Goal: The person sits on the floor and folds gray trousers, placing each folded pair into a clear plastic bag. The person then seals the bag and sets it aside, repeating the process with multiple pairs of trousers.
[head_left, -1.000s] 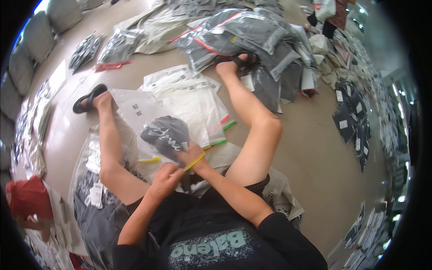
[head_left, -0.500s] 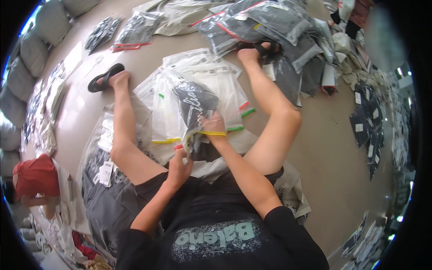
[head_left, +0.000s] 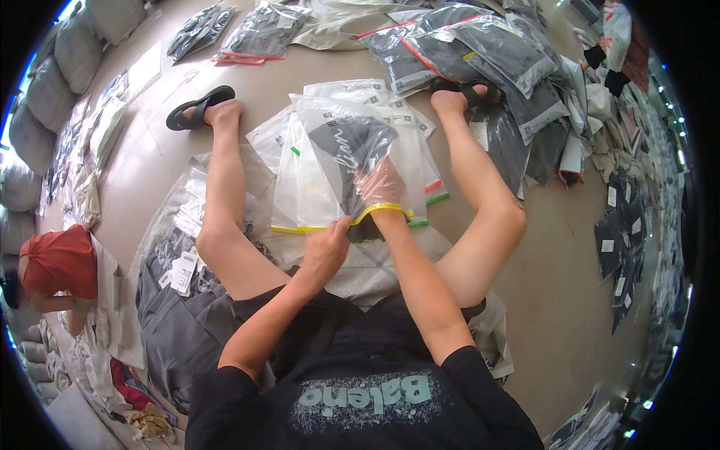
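Note:
A clear plastic zip bag (head_left: 313, 124) with a yellow zip edge lies over a stack of similar bags between my legs. Inside it is a dark grey folded garment (head_left: 337, 146) with pale script lettering. My left hand (head_left: 327, 247) is closed in a pinch on the bag's open yellow edge, at its left side. My right hand (head_left: 381, 186) is inside the bag up to the wrist, its fingers curled against the right side of the garment and seen through the plastic. The yellow edge crosses over my right wrist.
Flat zip bags (head_left: 289, 199) with yellow, green and red edges are stacked beneath. Dark grey clothes with white tags (head_left: 180, 271) lie by my left thigh. Bagged garments (head_left: 495, 52) are heaped beyond my right foot. A person in red (head_left: 60, 262) is at the far left.
My right hand has gone deeper into the bag with the garment, which lies flatter and farther in. My left hand has moved up and right along the bag's edge. The view has shifted slightly.

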A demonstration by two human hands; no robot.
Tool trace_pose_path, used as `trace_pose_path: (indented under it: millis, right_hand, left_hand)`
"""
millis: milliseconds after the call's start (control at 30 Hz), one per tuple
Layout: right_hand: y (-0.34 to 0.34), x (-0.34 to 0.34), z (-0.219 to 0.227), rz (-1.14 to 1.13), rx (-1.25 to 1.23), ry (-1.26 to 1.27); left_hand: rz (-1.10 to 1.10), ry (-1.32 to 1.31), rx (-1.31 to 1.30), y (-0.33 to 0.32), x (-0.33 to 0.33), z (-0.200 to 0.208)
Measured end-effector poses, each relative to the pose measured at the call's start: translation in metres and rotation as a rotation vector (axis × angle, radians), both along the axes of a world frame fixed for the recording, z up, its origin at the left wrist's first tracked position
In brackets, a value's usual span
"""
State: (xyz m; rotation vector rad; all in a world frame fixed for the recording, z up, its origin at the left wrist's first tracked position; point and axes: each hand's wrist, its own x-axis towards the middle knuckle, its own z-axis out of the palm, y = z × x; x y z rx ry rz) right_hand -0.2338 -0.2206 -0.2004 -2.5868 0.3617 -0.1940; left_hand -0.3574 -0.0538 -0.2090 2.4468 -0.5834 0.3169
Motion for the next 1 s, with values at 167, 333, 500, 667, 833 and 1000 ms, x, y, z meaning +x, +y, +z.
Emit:
trace_pose_path:
  millis: [167, 333, 500, 667, 833, 1000]
  right_hand:
    - [0.022, 0.026, 0.057, 0.141, 0.218, -0.096]
    - [-0.011, 0.03, -0.048, 0.336, -0.084, -0.201]
    - [-0.005, -0.012, -0.068, 0.511, -0.432, -0.15]
    - [0.0, -0.033, -0.109, 0.694, -0.249, -0.105]
    - [0.011, 0.0, -0.115, 0.556, -0.381, -0.229]
    - [-0.021, -0.061, -0.036, 0.998, -0.303, 0.216]
  left_hand:
    - [0.142, 0.099, -0.062, -0.003, 0.036, -0.019]
    - [0.178, 0.265, 0.188, -0.003, 0.066, -0.053]
    - [0.193, 0.422, 0.305, 0.024, 0.055, -0.061]
    - [0.167, 0.449, 0.381, 0.032, 0.047, -0.063]
    - [0.2, 0.467, 0.505, 0.042, 0.05, -0.085]
    - [0.159, 0.586, 0.619, 0.045, 0.039, -0.041]
